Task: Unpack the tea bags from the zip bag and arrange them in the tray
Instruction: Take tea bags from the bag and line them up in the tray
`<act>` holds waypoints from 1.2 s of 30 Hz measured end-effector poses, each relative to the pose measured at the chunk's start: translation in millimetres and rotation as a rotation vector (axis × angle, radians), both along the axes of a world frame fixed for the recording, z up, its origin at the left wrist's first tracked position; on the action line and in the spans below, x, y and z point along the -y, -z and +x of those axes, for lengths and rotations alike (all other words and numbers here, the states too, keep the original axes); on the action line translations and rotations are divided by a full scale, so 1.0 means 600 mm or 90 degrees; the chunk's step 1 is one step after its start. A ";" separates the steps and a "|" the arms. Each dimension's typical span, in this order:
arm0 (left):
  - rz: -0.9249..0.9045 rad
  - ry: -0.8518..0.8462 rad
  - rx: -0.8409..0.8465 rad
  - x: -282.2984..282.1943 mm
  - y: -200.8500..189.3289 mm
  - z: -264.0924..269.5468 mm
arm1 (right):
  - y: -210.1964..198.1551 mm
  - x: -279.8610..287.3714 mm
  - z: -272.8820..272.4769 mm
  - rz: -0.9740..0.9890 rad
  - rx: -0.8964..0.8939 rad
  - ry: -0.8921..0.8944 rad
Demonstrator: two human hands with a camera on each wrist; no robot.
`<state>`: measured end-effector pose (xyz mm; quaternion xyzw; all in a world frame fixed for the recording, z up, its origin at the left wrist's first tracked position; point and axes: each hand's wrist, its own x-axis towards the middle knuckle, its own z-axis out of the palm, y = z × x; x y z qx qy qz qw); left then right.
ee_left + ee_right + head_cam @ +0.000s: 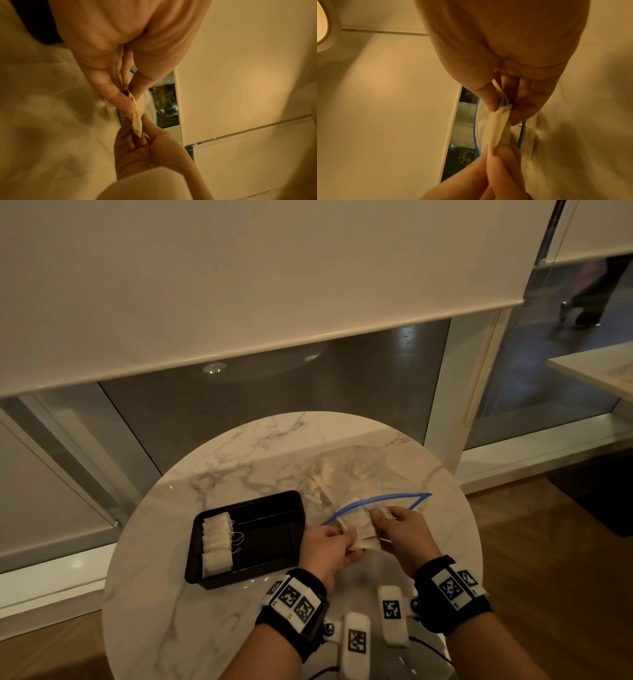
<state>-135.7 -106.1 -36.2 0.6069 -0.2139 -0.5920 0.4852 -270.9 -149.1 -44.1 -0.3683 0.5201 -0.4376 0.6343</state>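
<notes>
At centre frame, left hand (327, 549) and right hand (406, 530) each pinch one bunch of tea bags (359, 529) between them, before the zip bag (363, 481).

Both forearms reached in from 6 o'clock, each wrist in a black band with marker tags. Left hand (328, 549) sat at 9 o'clock of right hand (406, 527), close together, knuckles up. Each hand's thumb and fingers pinched one end of the same tea bags (359, 530); other fingers curled.
</notes>
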 end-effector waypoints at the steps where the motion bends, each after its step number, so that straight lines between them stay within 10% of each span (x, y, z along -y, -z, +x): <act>1: -0.002 0.004 0.014 -0.003 0.003 0.003 | 0.001 0.003 0.001 -0.002 -0.005 0.008; 30: -0.204 0.021 -0.027 -0.131 -0.026 0.146 | -0.046 -0.042 -0.022 -0.155 -0.357 -0.007; 36: -0.267 0.012 -0.044 -0.140 -0.039 0.151 | -0.052 -0.045 -0.015 -0.176 -0.263 0.058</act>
